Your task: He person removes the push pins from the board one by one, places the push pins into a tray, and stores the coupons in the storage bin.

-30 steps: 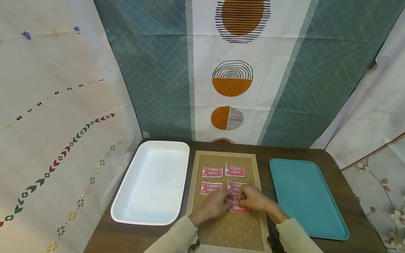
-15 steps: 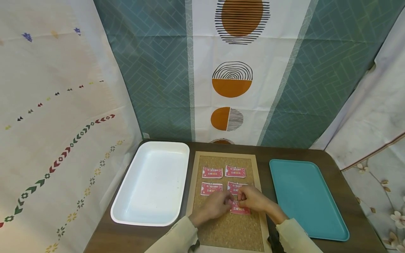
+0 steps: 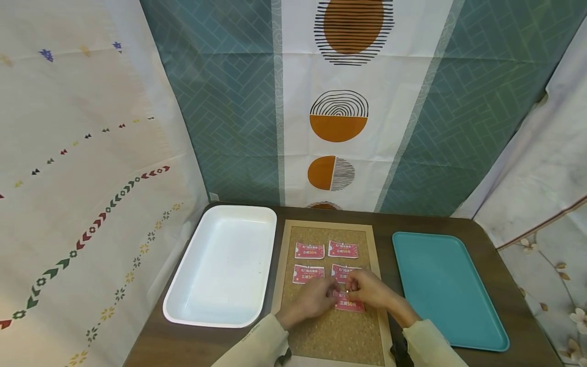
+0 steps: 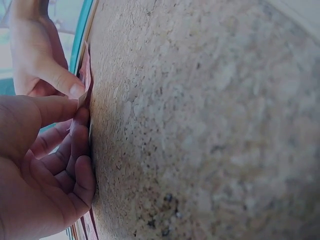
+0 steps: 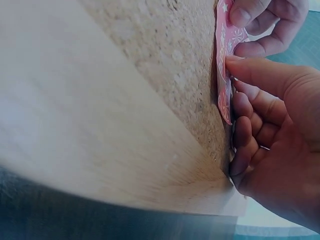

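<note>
A pink-red paper coupon (image 3: 349,306) with white and yellow print lies against the cork board (image 3: 337,339), the lowest of several on it. My left hand (image 3: 313,298) pinches its upper left corner between thumb and forefinger, the other fingers curled over the board. From the other side my right hand (image 3: 370,288) pinches the coupon's top edge, thumb tip on the printed face in the right wrist view. A tiny bright spot shows between the hands at that edge. Both hands' fingertips nearly meet, and they cover part of the coupon (image 5: 224,75).
Above the hands, two rows of similar coupons (image 3: 309,251) are fixed to the board, a small pin-like dot at their top edges. A white tub (image 3: 220,275) stands left of the board, a teal tray (image 3: 451,290) to the right. Patterned cloths hang around the dark table (image 3: 183,346).
Both hands keep nearly the same place and grip on the coupon. The whole head view has shifted slightly; nothing on the table has moved.
</note>
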A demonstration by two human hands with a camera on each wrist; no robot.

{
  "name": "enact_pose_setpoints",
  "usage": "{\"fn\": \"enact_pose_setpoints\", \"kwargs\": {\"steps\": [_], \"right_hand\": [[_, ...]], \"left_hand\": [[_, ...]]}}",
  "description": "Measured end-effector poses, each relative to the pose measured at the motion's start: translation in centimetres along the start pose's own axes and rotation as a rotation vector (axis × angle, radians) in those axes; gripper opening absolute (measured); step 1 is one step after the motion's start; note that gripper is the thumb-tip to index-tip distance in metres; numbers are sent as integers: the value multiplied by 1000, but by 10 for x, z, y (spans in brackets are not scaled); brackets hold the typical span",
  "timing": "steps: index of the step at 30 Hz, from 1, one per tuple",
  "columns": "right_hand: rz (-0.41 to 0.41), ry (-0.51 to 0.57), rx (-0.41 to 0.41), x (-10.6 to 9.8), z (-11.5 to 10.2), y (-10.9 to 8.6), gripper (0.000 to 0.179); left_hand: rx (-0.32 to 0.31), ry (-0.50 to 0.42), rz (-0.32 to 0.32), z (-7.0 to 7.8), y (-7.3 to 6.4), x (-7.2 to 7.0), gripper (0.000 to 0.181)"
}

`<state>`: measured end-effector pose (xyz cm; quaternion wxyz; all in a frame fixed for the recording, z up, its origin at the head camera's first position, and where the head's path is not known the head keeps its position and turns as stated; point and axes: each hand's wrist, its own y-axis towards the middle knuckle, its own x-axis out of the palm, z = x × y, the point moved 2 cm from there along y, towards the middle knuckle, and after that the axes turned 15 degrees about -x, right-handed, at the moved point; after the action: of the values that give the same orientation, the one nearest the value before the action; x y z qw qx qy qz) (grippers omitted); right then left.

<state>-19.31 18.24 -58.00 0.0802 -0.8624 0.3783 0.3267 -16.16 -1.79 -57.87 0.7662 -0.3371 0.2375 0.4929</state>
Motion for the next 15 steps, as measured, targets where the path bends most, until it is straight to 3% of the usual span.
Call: {"fn": "enact_pose_setpoints", "kwargs": {"steps": [15], "right_hand": [[-23,-26,-32,1,-1,-1,16]], "left_hand": [[12,-5,3,2,-1,-2,15]]}}
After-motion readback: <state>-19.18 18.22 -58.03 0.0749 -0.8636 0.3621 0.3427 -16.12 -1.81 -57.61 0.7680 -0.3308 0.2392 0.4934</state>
